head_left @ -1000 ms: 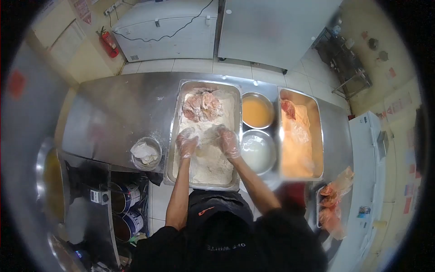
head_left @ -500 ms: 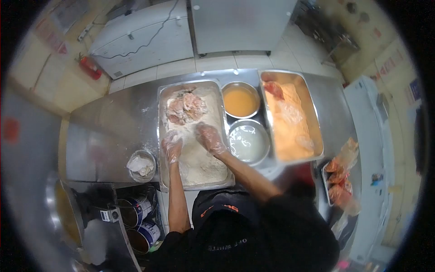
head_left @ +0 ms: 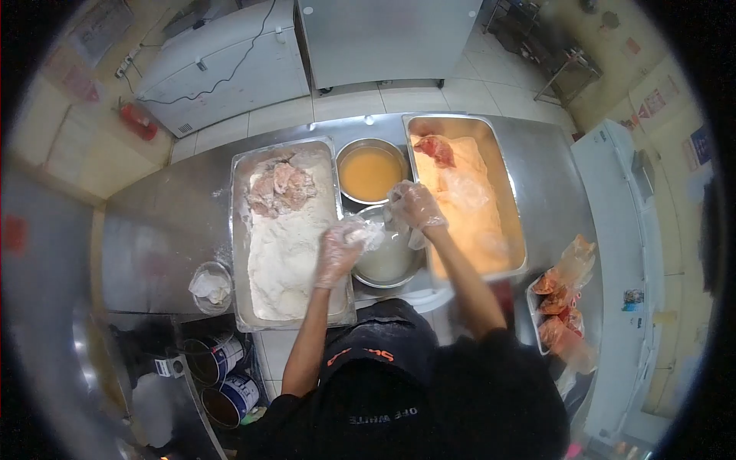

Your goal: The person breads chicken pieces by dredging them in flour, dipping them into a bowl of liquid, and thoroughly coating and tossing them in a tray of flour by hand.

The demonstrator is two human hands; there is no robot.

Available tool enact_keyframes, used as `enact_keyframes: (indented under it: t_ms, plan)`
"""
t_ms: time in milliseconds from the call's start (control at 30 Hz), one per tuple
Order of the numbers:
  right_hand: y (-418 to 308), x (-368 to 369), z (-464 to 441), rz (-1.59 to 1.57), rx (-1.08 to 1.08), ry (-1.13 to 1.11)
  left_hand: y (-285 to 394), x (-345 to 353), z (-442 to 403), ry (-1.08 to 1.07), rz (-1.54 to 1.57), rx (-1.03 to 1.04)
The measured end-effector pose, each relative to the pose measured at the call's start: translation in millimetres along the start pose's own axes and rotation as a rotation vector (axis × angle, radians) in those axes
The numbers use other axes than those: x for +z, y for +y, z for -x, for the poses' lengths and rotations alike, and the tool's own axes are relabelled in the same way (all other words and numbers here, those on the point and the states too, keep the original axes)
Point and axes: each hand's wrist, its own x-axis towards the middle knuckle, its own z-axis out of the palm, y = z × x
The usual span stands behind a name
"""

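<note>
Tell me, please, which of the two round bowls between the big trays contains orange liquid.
It is the far bowl, higher in the picture; the near bowl, directly below it there, contains whitish liquid instead.

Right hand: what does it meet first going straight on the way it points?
Probably the bowl of orange liquid, at its rim. The right hand points toward it, up-left in view; height is unclear, so it might pass over.

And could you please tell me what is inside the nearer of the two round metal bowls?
The nearer bowl holds a cloudy, whitish liquid. The gloved left hand and right hand cover parts of it, and its bottom cannot be made out through the liquid.
</note>
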Motion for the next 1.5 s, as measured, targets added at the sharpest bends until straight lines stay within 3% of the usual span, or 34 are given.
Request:
enact_keyframes:
  t_ms: [167, 267, 333, 367, 433, 467, 533, 600, 667, 700, 733, 800, 833, 867, 967, 1067, 1100, 1133, 1167, 1200, 1233, 1300, 1400, 1433, 1467, 1500]
  plan:
    - [36.3, 31.8, 15.5, 0.355, -0.121, -0.091, -94.5, 124.6, 28.2, 0.028, -0.213, -0.111]
    - [65.1, 61.7, 27.5, 0.575, -0.236, -0.004, -90.9, 137.5, 55.6, 0.16, -0.457, 0.034]
    - [61.8, 64.8, 36.7, 0.51, -0.137, -0.16, -75.6, 133.4, 61.5, -0.022, -0.278, -0.172]
    - [60.7, 70.3, 40.0, 0.51, -0.146, -0.167, -69.3, 131.7, 63.2, -0.015, -0.277, -0.18]
    - [60.3, 80.6, 40.3, 0.621, -0.059, -0.353, -59.4, 130.9, 60.7, -0.149, -0.287, -0.418]
    - [64.4, 84.7, 39.7, 0.628, -0.06, -0.348, -65.7, 135.1, 62.9, -0.145, -0.282, -0.411]
    - [70.5, 89.2, 40.6, 0.495, -0.081, -0.25, -86.5, 143.7, 68.0, -0.128, -0.361, -0.206]
    - [59.7, 82.3, 38.1, 0.482, -0.042, -0.185, -107.4, 148.1, 60.5, -0.167, -0.379, -0.224]
    - [50.9, 79.1, 44.3, 0.402, -0.17, -0.024, -94.6, 131.6, 51.8, -0.148, -0.3, -0.245]
    - [62.8, 85.5, 42.0, 0.321, -0.289, 0.059, -81.3, 115.7, 47.6, -0.071, -0.207, -0.132]
    - [50.0, 75.4, 39.3, 0.322, -0.292, 0.056, -76.2, 107.5, 40.0, -0.068, -0.205, -0.135]
    - [8.6, 42.5, 36.2, 0.231, -0.172, -0.02, -73.0, 99.1, 30.3, 0.018, 0.108, -0.283]
    - [45.4, 60.3, 37.9, 0.229, -0.263, 0.041, -74.9, 98.2, 25.2, -0.05, 0.168, -0.515]
    - [40.0, 50.4, 40.7, 0.23, -0.267, 0.039, -66.7, 88.0, 22.8, -0.046, 0.17, -0.515]
    - [30.7, 32.7, 31.6, -0.309, -0.062, 0.024, -43.5, 48.9, 13.8, -0.014, 0.328, -0.34]
    - [8.0, 33.1, -1.8, -0.518, 0.082, -0.293, -49.3, 6.7, 2.1, 0.111, 0.564, -0.231]
    - [-10.4, 26.5, -11.5, -0.501, 0.005, -0.188, -50.6, -12.5, -5.2, 0.14, 0.684, -0.233]
    - [-38.2, 18.8, -24.1, -0.495, -0.038, -0.131, -38.3, -39.9, -13.7, 0.142, 0.675, -0.227]
    - [-65.8, 11.2, -36.9, -0.486, -0.08, -0.072, -22.1, -69.7, -22.5, 0.222, 0.382, -0.088]
    - [-97.5, 12.5, -51.8, -0.137, -0.255, 0.107, -16.0, -93.3, -32.4, 0.296, 0.089, 0.053]
    - [-121.5, 19.9, -66.4, 0.219, -0.416, 0.287, -22.7, -109.2, -44.1, 0.292, 0.083, 0.063]
    - [-144.5, 49.7, -95.2, 0.063, -0.685, 0.507, -46.9, -134.1, -68.0, 0.425, -0.32, 0.331]
    - [-130.5, 133.0, -114.7, 0.34, -0.518, 0.333, -137.4, -146.9, -93.1, 0.423, -0.237, 0.295]
    - [-127.8, 151.3, -103.3, 0.075, -0.517, 0.3, -165.3, -151.7, -94.4, 0.423, -0.21, 0.281]
    - [-125.7, 170.0, -91.5, -0.189, -0.51, 0.26, -188.6, -157.3, -83.0, 0.288, -0.299, 0.148]
    - [-119.2, 185.6, -82.2, 0.031, -0.437, 0.105, -207.1, -162.2, -68.0, 0.151, -0.384, 0.012]
